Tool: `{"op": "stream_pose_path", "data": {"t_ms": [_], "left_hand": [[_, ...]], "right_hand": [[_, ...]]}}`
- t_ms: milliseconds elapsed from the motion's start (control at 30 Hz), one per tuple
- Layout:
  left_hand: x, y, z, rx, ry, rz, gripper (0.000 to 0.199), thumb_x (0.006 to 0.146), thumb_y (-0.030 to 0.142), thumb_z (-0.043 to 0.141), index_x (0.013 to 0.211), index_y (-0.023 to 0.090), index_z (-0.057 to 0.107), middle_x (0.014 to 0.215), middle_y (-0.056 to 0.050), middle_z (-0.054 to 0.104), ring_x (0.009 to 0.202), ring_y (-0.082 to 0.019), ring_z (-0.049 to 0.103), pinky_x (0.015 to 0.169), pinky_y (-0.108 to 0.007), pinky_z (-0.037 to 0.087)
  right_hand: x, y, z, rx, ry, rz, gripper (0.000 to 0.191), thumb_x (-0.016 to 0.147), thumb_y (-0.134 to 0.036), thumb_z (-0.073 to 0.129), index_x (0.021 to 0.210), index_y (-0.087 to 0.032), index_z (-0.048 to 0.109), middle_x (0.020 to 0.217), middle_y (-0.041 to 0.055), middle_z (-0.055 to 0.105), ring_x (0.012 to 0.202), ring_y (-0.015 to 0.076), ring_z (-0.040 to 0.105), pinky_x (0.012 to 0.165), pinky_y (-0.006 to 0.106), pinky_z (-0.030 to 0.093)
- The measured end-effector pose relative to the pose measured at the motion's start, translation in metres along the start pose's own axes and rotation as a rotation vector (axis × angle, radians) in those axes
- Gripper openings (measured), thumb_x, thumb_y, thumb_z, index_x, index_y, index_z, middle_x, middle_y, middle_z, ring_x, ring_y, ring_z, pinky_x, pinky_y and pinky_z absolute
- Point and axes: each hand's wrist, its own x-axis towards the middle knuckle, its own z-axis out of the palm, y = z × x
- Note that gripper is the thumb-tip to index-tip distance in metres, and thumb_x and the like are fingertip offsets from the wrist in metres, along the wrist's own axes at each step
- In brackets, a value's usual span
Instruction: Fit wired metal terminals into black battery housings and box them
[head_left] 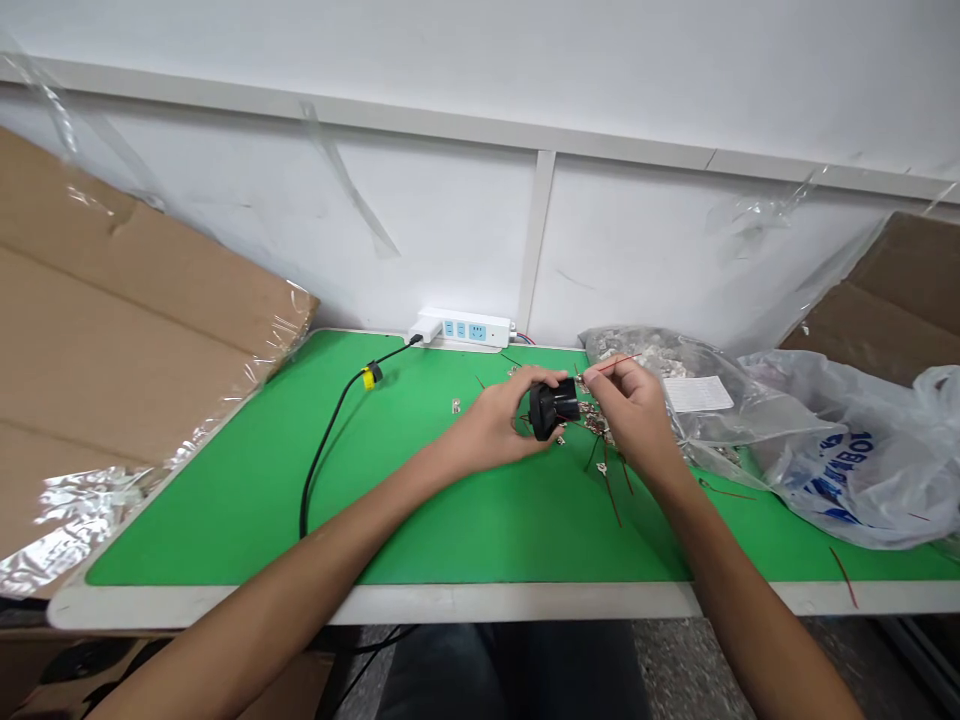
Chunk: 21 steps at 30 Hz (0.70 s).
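My left hand (496, 418) is wrapped round a black plastic part (553, 406) with a wide round flange and a narrower body. The body's end faces right, toward my right hand (634, 402). Thumb and forefinger of that hand pinch a thin red wire (630, 357), and a small metal piece (580, 382) shows at their tips, close to the black part. Whether the metal piece touches it I cannot tell. Beneath both hands lies a loose heap of small metal pieces (598, 424), some with red wires. One wired metal piece (602, 469) lies nearer the front.
A white power strip (472, 329) stands against the wall, with a black cable (328, 440) running left. On the right are a clear bag of parts (660, 352) and a white plastic bag (862, 450). Cardboard (135, 330) leans at left. The green mat (247, 500) covers the table.
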Motion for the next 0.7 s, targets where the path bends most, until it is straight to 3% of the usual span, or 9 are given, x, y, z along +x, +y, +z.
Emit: {"op": "stream_pose_path", "data": {"t_ms": [167, 300, 500, 700], "left_hand": [[-0.002, -0.004, 0.008, 0.022, 0.201, -0.013, 0.055, 0.087, 0.034, 0.082, 0.131, 0.024, 0.051, 0.149, -0.013, 0.063, 0.133, -0.025, 0.066, 0.108, -0.038, 0.056], [-0.004, -0.004, 0.01, 0.049, 0.205, -0.001, 0.056, 0.087, 0.033, 0.083, 0.132, 0.024, 0.051, 0.15, -0.014, 0.062, 0.132, -0.026, 0.067, 0.106, -0.037, 0.057], [-0.005, -0.002, 0.011, 0.044, 0.215, 0.005, 0.056, 0.087, 0.034, 0.084, 0.131, 0.025, 0.05, 0.149, -0.012, 0.063, 0.129, -0.024, 0.069, 0.103, -0.035, 0.059], [-0.006, -0.004, 0.014, 0.071, 0.233, 0.008, 0.058, 0.086, 0.031, 0.084, 0.132, 0.026, 0.049, 0.149, -0.014, 0.063, 0.128, -0.025, 0.07, 0.1, -0.037, 0.061]], "right_hand": [[-0.014, -0.002, 0.023, 0.157, 0.021, 0.076, 0.031, 0.091, -0.048, 0.07, 0.09, -0.017, 0.071, 0.088, 0.0049, 0.07, 0.08, 0.0174, 0.064, 0.072, 0.029, 0.05], [-0.024, -0.006, 0.032, 0.215, 0.01, 0.094, 0.03, 0.092, -0.047, 0.07, 0.092, -0.017, 0.073, 0.088, 0.0049, 0.07, 0.077, 0.0167, 0.064, 0.067, 0.028, 0.052], [-0.022, -0.008, 0.029, 0.25, 0.058, 0.089, 0.028, 0.092, -0.045, 0.071, 0.09, -0.017, 0.072, 0.088, 0.0036, 0.068, 0.072, 0.0136, 0.061, 0.06, 0.024, 0.048], [-0.023, -0.003, 0.031, 0.208, 0.013, 0.079, 0.029, 0.093, -0.046, 0.07, 0.093, -0.017, 0.074, 0.092, 0.0053, 0.07, 0.083, 0.0172, 0.064, 0.071, 0.028, 0.054]]}}
